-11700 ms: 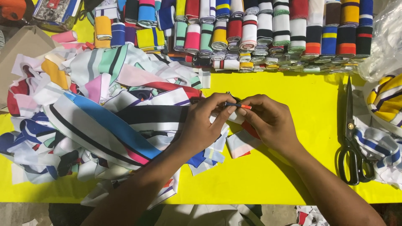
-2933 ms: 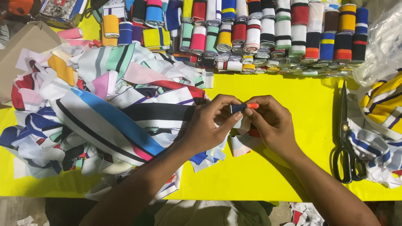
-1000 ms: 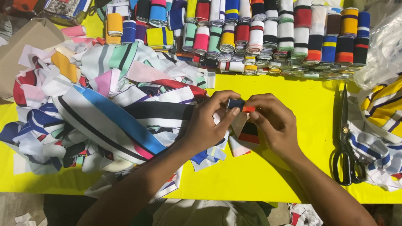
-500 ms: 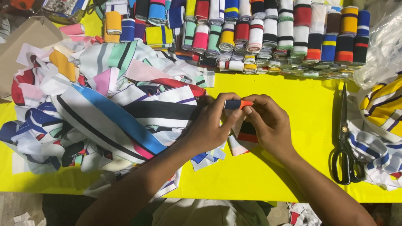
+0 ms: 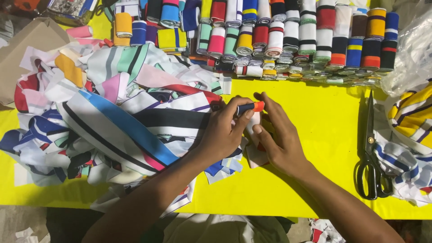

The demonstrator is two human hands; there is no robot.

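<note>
My left hand (image 5: 225,130) and my right hand (image 5: 277,136) meet over the middle of a yellow table (image 5: 315,112). Together they pinch a small rolled strip of striped fabric (image 5: 251,107), dark blue with an orange end, whose white tail hangs down between the palms. My left forearm lies across a big heap of striped fabric strips (image 5: 112,121) in white, blue, black, pink and red.
Rows of rolled striped fabric (image 5: 288,36) line the far edge. Black scissors (image 5: 371,153) lie at the right, beside more striped cloth (image 5: 411,135) and a clear plastic bag (image 5: 411,49). A brown cardboard piece (image 5: 22,49) sits at far left.
Both hands have kept turning the small roll in place; the orange end now points right between the fingertips. The view shifted slightly.
</note>
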